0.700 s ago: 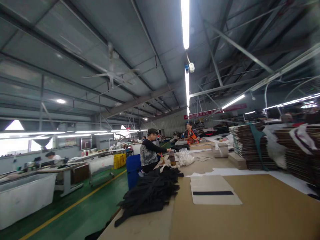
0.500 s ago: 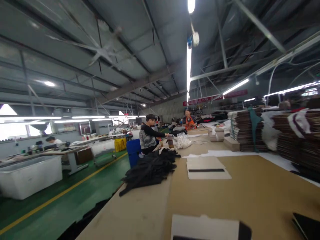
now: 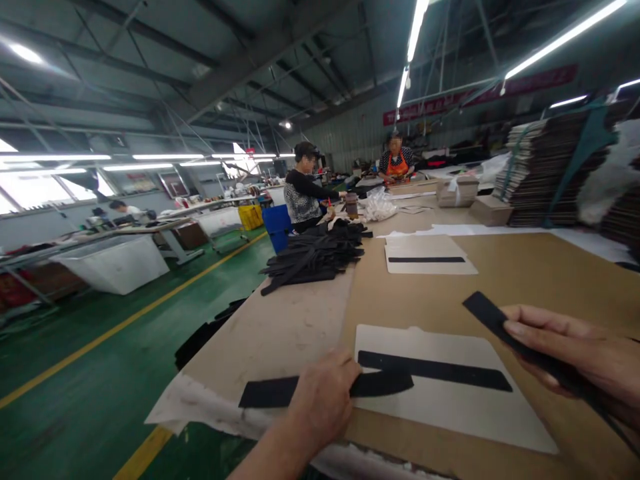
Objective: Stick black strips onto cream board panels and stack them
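Note:
My left hand rests on a long black strip lying at the near edge of the brown work table, fingers curled over its middle. That strip overlaps a pale cardboard template that bears a black band across it. My right hand pinches another black strip, held slanted just above the table to the right of the template.
A second pale template with a black line lies farther along the table, next to a heap of black strips. Two people work at the far end. Stacked dark sheets rise at the right. White bins and a green aisle lie left.
The view has tipped down from the ceiling to the table. Both my hands have come into sight, each on a black strip, with the near template between them.

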